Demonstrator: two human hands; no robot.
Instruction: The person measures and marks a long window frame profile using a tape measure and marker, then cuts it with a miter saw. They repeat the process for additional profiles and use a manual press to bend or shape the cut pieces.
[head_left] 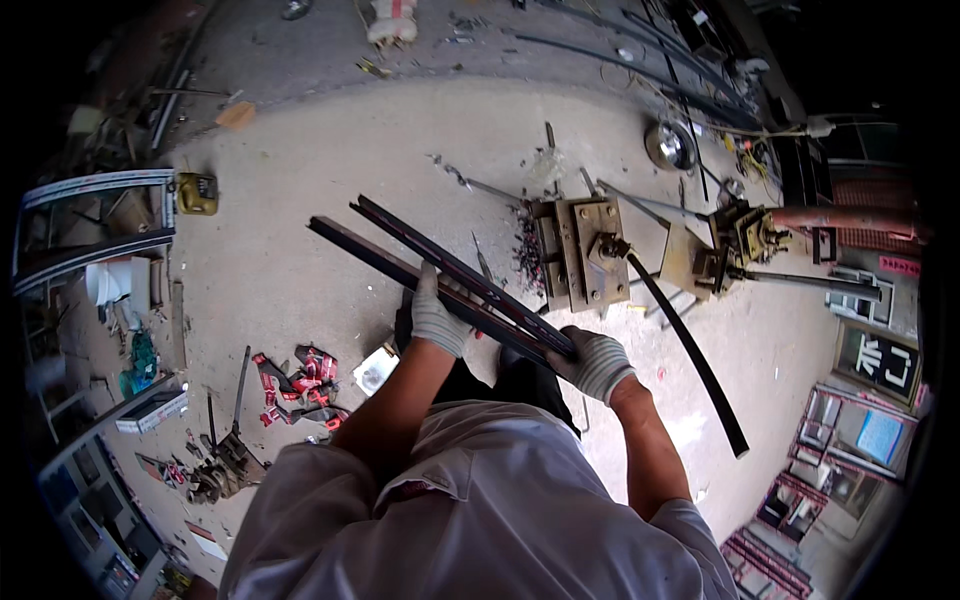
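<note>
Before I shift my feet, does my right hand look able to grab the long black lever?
Probably not as things stand: the right hand is holding the near ends of the two dark bars. Only floor shows between it and the black lever, so the way itself looks free.

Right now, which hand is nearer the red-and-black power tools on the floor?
Left. In the picture, the left hand, on two long dark bars, is up and right of the red-and-black power tools; the right hand, also on the bars, is much farther right.
</note>
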